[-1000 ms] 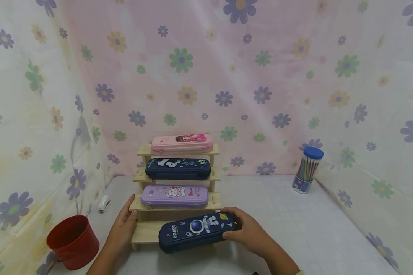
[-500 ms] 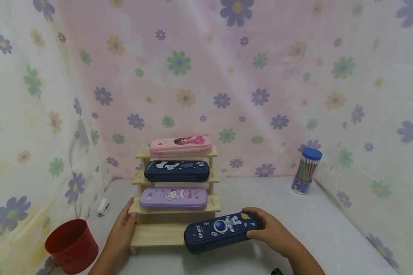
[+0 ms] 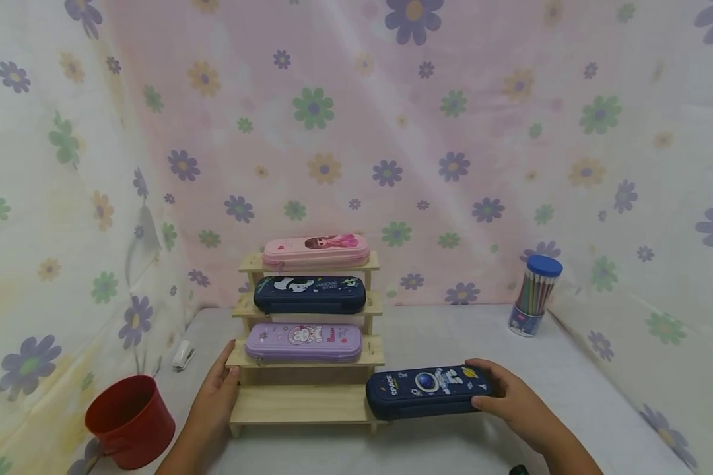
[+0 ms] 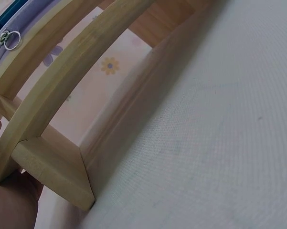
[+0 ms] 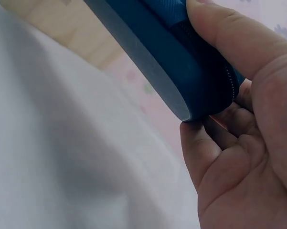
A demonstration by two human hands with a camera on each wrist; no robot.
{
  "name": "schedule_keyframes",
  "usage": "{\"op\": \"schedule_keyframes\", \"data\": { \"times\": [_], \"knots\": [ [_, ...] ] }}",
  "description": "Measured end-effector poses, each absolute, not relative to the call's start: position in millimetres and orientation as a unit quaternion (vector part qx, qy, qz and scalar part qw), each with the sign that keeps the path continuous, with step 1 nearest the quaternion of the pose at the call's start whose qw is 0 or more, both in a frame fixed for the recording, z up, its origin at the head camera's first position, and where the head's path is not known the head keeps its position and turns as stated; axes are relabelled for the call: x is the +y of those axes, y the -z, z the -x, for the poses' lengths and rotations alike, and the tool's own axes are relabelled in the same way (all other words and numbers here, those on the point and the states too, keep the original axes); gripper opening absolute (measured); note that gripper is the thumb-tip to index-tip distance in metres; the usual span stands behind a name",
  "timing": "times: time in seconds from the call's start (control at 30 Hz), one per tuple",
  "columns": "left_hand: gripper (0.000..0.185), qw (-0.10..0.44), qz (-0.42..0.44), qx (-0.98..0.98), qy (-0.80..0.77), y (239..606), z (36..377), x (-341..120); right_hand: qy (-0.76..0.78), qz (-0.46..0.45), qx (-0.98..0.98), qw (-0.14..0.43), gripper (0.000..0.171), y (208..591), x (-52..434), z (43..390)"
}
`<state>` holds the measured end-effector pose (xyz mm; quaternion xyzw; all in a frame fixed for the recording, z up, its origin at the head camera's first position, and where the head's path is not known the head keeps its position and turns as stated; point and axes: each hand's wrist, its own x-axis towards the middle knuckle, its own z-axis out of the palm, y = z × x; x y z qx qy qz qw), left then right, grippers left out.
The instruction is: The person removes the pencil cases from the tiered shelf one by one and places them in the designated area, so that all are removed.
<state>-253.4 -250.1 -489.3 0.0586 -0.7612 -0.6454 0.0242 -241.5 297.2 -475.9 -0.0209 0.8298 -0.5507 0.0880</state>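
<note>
The right hand (image 3: 513,399) grips the navy space pencil case (image 3: 426,390) by its end, just right of the wooden rack (image 3: 300,404); the left hand (image 3: 214,396) steadies the rack. Keeping the case level should avoid knocking the rack.

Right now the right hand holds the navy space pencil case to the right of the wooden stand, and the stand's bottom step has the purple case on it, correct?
Not quite. The head view shows the purple case on the second step from the bottom; the wooden stand has a bare bottom step. The right hand does hold the navy space pencil case to the stand's right.
</note>
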Motion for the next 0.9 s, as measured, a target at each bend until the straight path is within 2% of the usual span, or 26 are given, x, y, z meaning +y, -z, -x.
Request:
{"op": "schedule_keyframes", "data": {
  "times": [0.47, 0.9],
  "knots": [
    [0.061, 0.039, -0.056, -0.786, 0.615, 488, 255, -249, 0.538, 0.009, 0.840, 0.069, 0.089, 478, 325, 250],
    [0.063, 0.002, -0.082, -0.758, 0.647, 486, 255, -249, 0.505, 0.010, 0.861, 0.060, 0.093, 487, 333, 280]
  ]
}}
